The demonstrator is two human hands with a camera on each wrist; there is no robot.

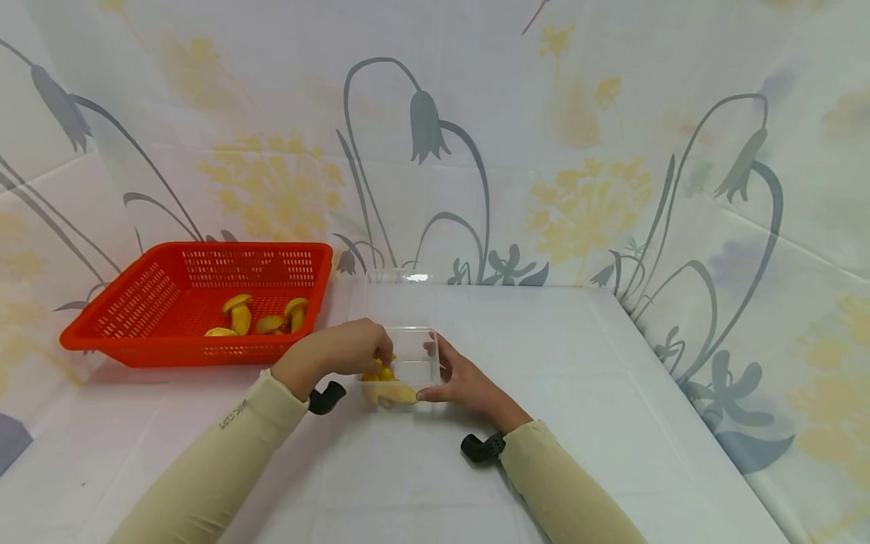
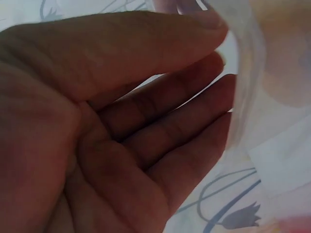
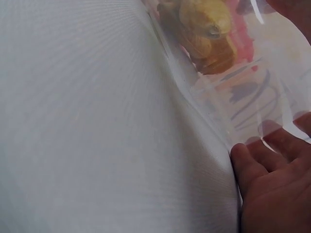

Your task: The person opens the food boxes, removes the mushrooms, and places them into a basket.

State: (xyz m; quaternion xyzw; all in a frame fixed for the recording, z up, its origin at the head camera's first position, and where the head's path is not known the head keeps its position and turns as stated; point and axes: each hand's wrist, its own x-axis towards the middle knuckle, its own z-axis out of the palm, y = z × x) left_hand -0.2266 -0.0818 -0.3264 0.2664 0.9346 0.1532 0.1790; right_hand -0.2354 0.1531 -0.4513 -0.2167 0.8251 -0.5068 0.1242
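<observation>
A clear plastic box (image 1: pixel 416 372) sits on the white cloth, with yellow mushrooms (image 1: pixel 390 394) in its left and near part. My right hand (image 1: pixel 469 384) grips the box's right side, thumb at the near corner and fingers round the far side. Over the left part of the box, my left hand (image 1: pixel 353 347) reaches down with bent fingers close above the mushrooms. The left wrist view shows its fingertips behind the clear wall (image 2: pixel 249 73); I cannot tell whether they pinch a mushroom. Brownish-yellow mushrooms (image 3: pixel 206 34) show through the box in the right wrist view.
A red perforated basket (image 1: pixel 204 351) stands to the left, with several yellow mushrooms (image 1: pixel 239 313) inside. The box's raised clear lid (image 1: pixel 401 291) extends behind it. Flower-patterned cloth (image 1: pixel 435 189) hangs at the back and right. A grey object (image 1: pixel 12 442) lies at the left edge.
</observation>
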